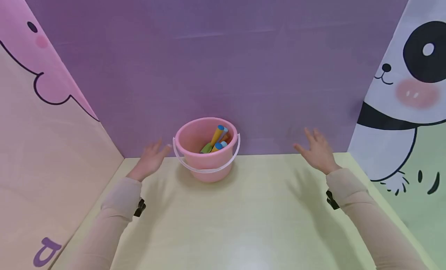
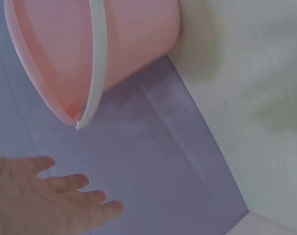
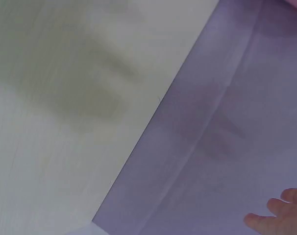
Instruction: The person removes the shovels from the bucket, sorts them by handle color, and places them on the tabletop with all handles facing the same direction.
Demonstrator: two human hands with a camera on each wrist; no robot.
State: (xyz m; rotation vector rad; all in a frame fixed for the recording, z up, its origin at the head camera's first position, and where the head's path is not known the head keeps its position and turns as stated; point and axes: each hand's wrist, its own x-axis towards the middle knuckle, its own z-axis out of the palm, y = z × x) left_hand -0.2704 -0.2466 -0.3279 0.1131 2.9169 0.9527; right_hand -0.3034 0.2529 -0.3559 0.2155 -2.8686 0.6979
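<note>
A pink bucket [image 1: 209, 165] with a white handle [image 1: 208, 171] hanging down its front stands upright at the back of the table. Inside it lie several toy pieces [image 1: 216, 135], yellow-orange with blue ends, plus a green part [image 1: 206, 148]. To the bucket's left, my left hand [image 1: 150, 160] hovers with fingers spread, its thumb close to the handle's left end. The left wrist view shows that hand [image 2: 55, 200] apart from the bucket [image 2: 138, 39], holding nothing. Well to the right, my right hand [image 1: 318, 153] is held above the table with straight, spread fingers and nothing in it.
The pale table [image 1: 223, 215] meets a purple back wall [image 1: 244, 68] just behind the bucket. A side panel with pink artwork [image 1: 45, 138] rises on the left. On the right stands a panel with a panda drawing [image 1: 386, 146]. Both arms cast shadows on the tabletop.
</note>
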